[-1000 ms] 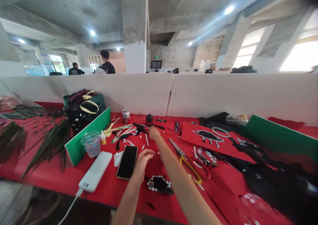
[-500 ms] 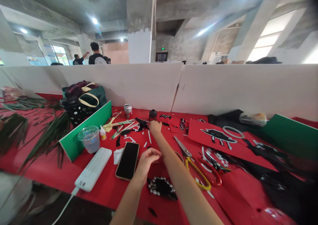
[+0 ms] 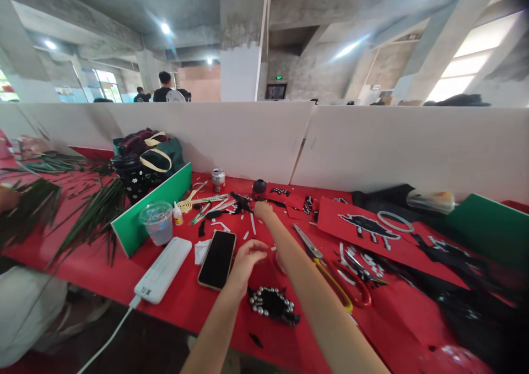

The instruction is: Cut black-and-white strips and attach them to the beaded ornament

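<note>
Two hands noted, apart. Your L hand (image 3: pixel 247 261), fingers curled, hung nr the phone (image 3: pixel 217 260); your R hand (image 3: pixel 263 210) was at black scraps (image 3: pixel 241 202) by the jar (image 3: pixel 259 187). Grip of ea. unclear. Beaded piece (image 3: pixel 273 303) lay on table (image 3: pixel 194 302), nearer you.

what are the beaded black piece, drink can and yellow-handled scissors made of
Beaded black piece: matt dark base, perhaps fabric; shiny round beads, metal or pearly plastic. Drink can: probably aluminium, by its silvery sheen. Yellow-handled scissors: grey glinting blades, likely steel; smooth handles, possibly plastic.
</note>
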Tool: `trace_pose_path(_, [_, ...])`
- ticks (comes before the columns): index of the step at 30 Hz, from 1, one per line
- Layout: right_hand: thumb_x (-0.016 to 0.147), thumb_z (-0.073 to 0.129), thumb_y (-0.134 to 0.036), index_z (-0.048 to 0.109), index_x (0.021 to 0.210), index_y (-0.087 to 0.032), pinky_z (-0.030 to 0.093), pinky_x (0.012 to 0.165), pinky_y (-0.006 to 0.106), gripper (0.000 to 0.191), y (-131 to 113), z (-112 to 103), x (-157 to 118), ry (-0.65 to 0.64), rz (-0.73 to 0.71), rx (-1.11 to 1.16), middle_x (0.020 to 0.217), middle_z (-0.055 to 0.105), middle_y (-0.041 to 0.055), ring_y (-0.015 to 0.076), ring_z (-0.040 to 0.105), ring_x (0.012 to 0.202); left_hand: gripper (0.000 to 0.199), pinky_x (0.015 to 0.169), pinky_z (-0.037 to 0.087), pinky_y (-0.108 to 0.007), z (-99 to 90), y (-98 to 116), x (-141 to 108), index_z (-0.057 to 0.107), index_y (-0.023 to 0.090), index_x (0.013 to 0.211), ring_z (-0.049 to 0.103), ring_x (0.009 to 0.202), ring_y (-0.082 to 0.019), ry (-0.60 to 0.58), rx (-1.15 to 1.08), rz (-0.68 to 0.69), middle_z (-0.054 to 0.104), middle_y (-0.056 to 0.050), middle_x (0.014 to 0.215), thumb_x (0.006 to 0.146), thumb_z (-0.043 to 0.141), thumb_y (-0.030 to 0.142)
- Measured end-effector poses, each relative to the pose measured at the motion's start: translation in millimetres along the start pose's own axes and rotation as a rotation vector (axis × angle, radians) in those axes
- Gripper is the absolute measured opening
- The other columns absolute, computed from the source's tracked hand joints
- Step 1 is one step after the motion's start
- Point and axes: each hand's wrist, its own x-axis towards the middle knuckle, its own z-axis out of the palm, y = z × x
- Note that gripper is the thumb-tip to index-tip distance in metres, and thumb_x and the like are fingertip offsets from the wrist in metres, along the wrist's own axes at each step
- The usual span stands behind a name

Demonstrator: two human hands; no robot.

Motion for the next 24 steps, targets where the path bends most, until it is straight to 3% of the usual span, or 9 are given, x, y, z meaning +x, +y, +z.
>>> trace_pose_path(7, [0.087,0.053,-0.027,0.068,0.096,-0.013,0.048,0.078,0.032,0.023,7.5,-11.0,-24.0,-0.042,-0.145,0.007,0.099,0.070,0.0131,0.0218,0.065,0.091,0.018,0.066,0.045,-0.025,-5.9,-4.8,2.7,0.066,0.015,0.070,0.058,0.077,-0.017,-0.028,-0.025,0.024,0.064,-0.004,0.077,0.054,0.067,0.022])
trace_pose_path(12, [0.091,0.043,-0.021,0.066,0.096,-0.012,0.043,0.081,0.027,0.025,13.9,-18.4,-56.0,0.116,-0.283,0.060,0.103,0.067,0.0154,0.0211,0.062,0.097,0.024,0.067,0.049,-0.027,-9.5,-8.7,7.1,0.066,0.014,0.083,0.062,0.072,-0.017,-0.003,-0.081,0.030,0.066,-0.005,0.080,0.059,0.065,0.016])
trace_pose_path(17, [0.092,0.042,-0.018,0.061,0.099,-0.014,0.038,0.090,0.026,0.021,23.1,-26.3,-112.0,0.229,-0.424,0.129,0.107,0.064,0.0104,0.0170,0.056,0.102,0.023,0.072,0.051,-0.030,-11.6,-12.5,14.1,0.064,0.012,0.092,0.066,0.070,-0.018,0.068,-0.163,0.007,0.070,-0.009,0.077,0.068,0.062,0.013])
trace_pose_path(20, [0.091,0.042,-0.015,0.059,0.093,-0.014,0.041,0.087,0.028,0.018,32.6,-23.6,-151.4,0.336,-0.515,0.250,0.097,0.063,0.0093,0.0173,0.056,0.094,0.020,0.071,0.050,-0.029,-13.2,-12.6,14.1,0.066,0.011,0.088,0.067,0.070,-0.019,-0.001,-0.126,-0.013,0.070,-0.009,0.073,0.070,0.065,0.017])
trace_pose_path(24, [0.090,0.043,-0.016,0.057,0.090,-0.017,0.044,0.082,0.030,0.014,37.0,-2.4,-190.9,0.518,-0.589,0.485,0.091,0.061,0.0075,0.0184,0.055,0.088,0.022,0.071,0.050,-0.029,-16.0,-11.4,10.9,0.069,0.011,0.082,0.067,0.070,-0.019,-0.121,-0.080,0.023,0.071,-0.009,0.073,0.066,0.072,0.026])
